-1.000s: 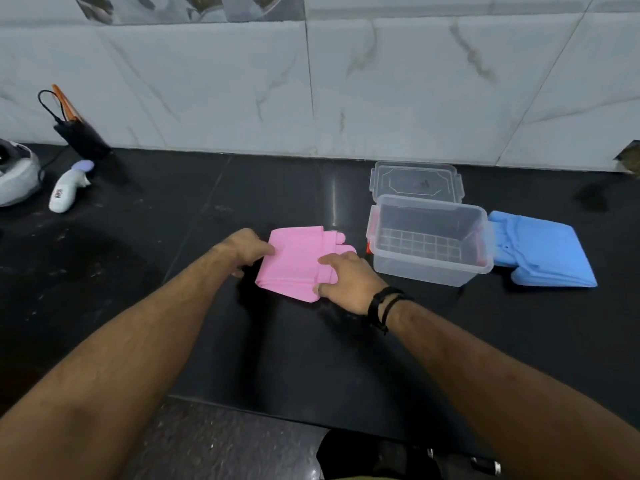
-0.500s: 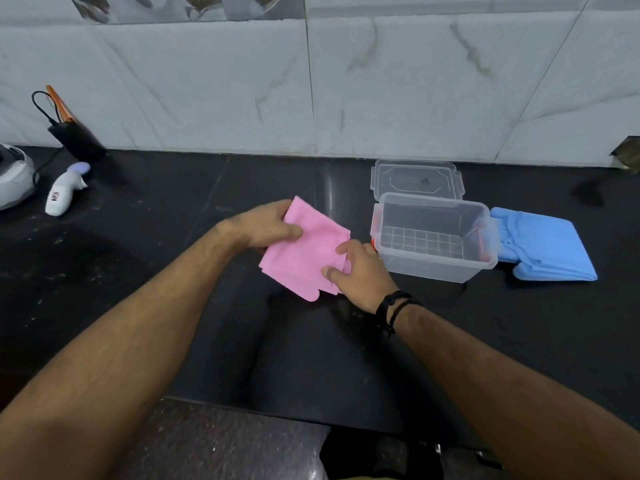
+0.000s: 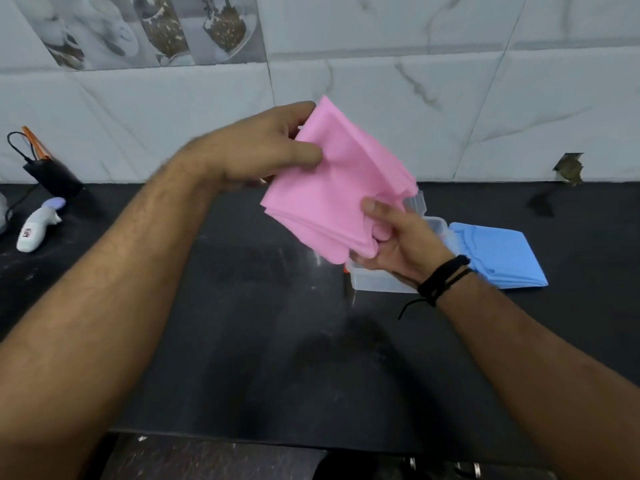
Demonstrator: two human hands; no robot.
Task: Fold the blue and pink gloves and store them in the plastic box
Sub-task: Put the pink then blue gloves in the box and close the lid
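Observation:
The folded pink gloves [image 3: 341, 188] are held up in the air above the black counter, tilted, between both hands. My left hand [image 3: 263, 150] pinches their upper left edge. My right hand [image 3: 398, 239] grips their lower right corner, thumb on top. The clear plastic box [image 3: 377, 284] stands on the counter behind and below my right hand, mostly hidden by it and by the gloves. The folded blue gloves [image 3: 498, 254] lie flat on the counter just right of the box.
A white handheld device [image 3: 38, 223] and a black holder [image 3: 52, 174] with a cable sit at the far left by the marble wall. The black counter's front edge [image 3: 242, 441] runs along the bottom.
Both hands have lifted the pink gloves off the counter, up and to the right, over the box. The camera has tilted upward.

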